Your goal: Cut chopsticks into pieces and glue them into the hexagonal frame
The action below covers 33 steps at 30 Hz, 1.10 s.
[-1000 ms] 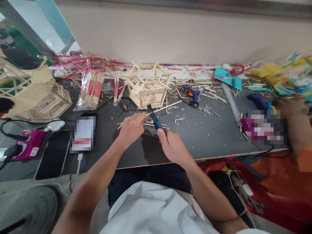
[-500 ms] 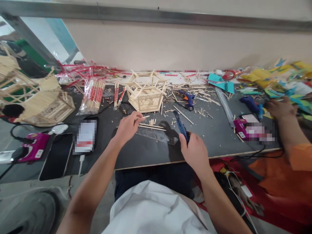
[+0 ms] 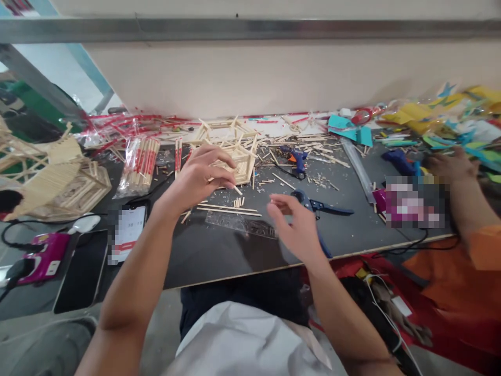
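Observation:
My left hand (image 3: pixel 204 172) is in front of the hexagonal stick frame (image 3: pixel 245 162), hiding part of it. A short wooden stick (image 3: pixel 237 190) pokes out from its thumb and fingertips. My right hand (image 3: pixel 293 224) holds nothing, its thumb and fingers apart. Just beyond it a dark blue cutter (image 3: pixel 331 208) lies on the table with its handles spread, one partly behind the hand. Several cut pieces (image 3: pixel 238 202) and long thin sticks (image 3: pixel 230 209) lie between the hands, above a clear ruler (image 3: pixel 240 224).
A glue gun (image 3: pixel 299 162) lies behind the cutter among wood scraps. Bagged sticks (image 3: pixel 140 164), a lit phone (image 3: pixel 130 230), a dark phone (image 3: pixel 81 271) and a larger stick model (image 3: pixel 74 183) are at the left. Another person's hand (image 3: pixel 452 167) rests at the right near colored paper.
My right hand has let go of the cutter, which now lies on the table. My left hand has risen toward the stick frame with the short stick. The view has shifted slightly.

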Each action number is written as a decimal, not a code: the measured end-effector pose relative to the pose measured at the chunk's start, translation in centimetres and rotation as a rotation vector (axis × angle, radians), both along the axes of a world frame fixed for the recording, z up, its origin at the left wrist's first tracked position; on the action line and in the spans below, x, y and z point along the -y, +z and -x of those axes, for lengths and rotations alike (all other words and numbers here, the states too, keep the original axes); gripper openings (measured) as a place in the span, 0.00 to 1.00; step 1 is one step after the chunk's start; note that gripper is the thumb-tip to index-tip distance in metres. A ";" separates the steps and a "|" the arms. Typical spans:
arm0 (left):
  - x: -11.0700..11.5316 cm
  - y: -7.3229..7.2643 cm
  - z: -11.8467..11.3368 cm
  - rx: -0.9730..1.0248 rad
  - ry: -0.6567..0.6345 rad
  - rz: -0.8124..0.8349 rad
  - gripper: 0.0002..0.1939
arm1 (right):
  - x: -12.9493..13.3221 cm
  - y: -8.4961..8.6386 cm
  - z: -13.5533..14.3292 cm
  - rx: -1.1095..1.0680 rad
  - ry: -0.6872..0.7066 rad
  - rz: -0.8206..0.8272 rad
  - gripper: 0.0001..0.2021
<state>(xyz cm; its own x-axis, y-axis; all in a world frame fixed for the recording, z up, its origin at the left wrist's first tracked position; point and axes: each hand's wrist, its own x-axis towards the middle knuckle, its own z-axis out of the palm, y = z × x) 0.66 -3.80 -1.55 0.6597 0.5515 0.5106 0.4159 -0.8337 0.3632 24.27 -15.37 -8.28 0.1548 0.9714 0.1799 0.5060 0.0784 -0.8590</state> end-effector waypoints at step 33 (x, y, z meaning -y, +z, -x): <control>-7.2 -0.6 -0.9 0.022 0.256 0.213 0.07 | -11.4 0.5 8.8 -0.804 0.051 0.181 0.22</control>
